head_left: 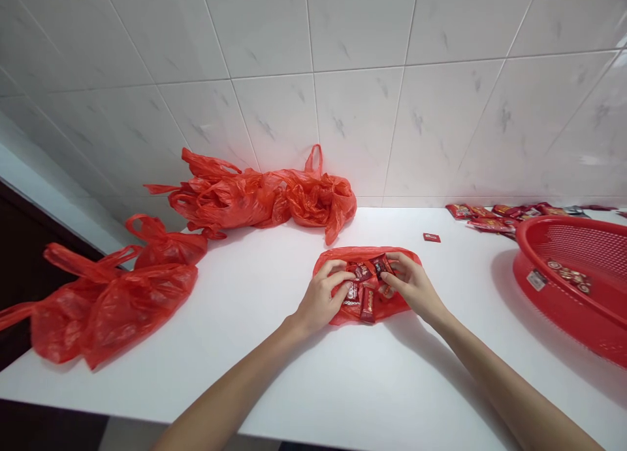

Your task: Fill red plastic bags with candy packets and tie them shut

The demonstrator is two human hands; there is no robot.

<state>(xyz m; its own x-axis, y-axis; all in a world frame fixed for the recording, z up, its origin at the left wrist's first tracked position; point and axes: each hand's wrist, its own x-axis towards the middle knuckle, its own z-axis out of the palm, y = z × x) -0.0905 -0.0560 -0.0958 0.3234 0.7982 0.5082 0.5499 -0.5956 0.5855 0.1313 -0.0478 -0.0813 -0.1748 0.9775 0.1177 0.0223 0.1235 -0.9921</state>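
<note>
A red plastic bag [337, 317] lies opened out on the white table, with several small red wrapped snack packets [368, 304] inside it. My left hand [321, 295] reaches in from the left side, its fingers and thumb closed around the edge of a dark red packet [351, 293]. On the other side, my right hand [414, 286] pinches another dark red packet [381, 264] between thumb and fingers. More wrapped pieces lie between the two hands, partly covered by the fingers.
Tied red bags [225, 199] stand along the tiled wall, and others [142, 300] sit at the left table edge. A red basket [553, 294] with a few wrapped pieces is at right. Behind it lie loose packets [494, 224]; one small red packet [432, 237] lies apart.
</note>
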